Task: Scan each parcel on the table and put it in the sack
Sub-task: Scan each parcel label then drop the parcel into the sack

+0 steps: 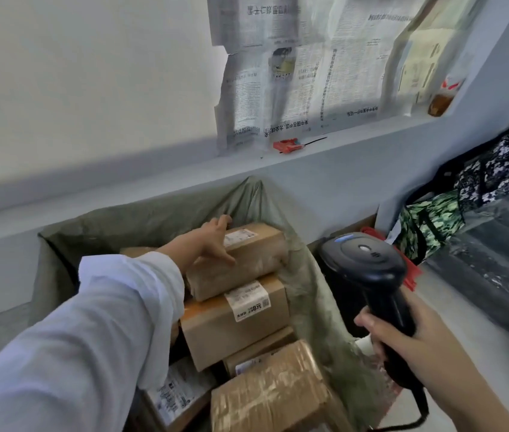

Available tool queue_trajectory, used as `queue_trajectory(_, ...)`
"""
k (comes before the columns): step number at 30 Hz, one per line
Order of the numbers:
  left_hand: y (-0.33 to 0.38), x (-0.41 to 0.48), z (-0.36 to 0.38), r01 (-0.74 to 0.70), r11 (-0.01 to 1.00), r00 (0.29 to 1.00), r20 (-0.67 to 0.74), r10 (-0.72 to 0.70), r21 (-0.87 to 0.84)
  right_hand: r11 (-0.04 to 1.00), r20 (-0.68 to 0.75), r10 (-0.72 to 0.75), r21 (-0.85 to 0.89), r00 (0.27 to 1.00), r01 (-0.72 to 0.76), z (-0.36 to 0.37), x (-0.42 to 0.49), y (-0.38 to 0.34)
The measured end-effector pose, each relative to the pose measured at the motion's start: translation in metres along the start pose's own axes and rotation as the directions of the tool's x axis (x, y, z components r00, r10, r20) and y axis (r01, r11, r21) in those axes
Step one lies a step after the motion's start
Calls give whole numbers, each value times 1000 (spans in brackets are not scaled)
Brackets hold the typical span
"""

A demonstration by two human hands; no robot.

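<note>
Left hand [215,241] reaches into the grey-green sack [309,275], palm down, fingers spread over the left end of the top parcel [247,260]. Thumb is hidden behind the box's far edge, so whether the hand grips or merely rests on it cannot be told. White sleeve [91,322] covers the forearm and hides the sack's left interior.

Top parcel lies tilted on the stack inside the sack, white label facing up; label print unreadable. Beneath it sits a second labelled box [237,322], its left end hidden by the sleeve. Lower down, a taped box [271,391] is cut off by the bottom frame edge, and a further box [181,397] with a label shows only in part. One more box edge shows between them, mostly covered.

Right hand [402,347] is closed around the handle of a black scanner [371,260], held upright just right of the sack rim. Its cable runs out of frame at the bottom.

Behind: a ledge [309,151] with a small red item [287,145], blurred. Newspaper [293,73] covers the window above. Patterned bags [465,207] at right, partly cut off.
</note>
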State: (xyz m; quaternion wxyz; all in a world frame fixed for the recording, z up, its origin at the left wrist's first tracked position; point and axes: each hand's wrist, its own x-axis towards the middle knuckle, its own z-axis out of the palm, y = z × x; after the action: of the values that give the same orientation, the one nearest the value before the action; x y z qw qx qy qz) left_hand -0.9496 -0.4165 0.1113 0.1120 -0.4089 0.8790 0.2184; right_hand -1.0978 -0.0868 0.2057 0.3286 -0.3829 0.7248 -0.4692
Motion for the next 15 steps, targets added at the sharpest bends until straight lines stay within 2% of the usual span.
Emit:
queue_trajectory(4, -17, 5, 15, -5, 997, 1000, -6, 5, 74, 999, -8, 25, 36, 1000, -25, 5, 8, 3)
queue_trajectory(7, -18, -2, 24, -41, 992, 994, -93, 52, 122, 999, 11, 33, 43, 999, -33, 10, 13, 4)
queue_trajectory(10, -14, -9, 36, 8, 986, 978, -209, 28, 169, 999, 30, 26, 35, 999, -27, 16, 16, 5)
queue_trajectory(15, -4, -25, 46, 60, 992, 976, -216, -34, 115, 999, 59, -6, 32, 998, 4, 16, 10, 6)
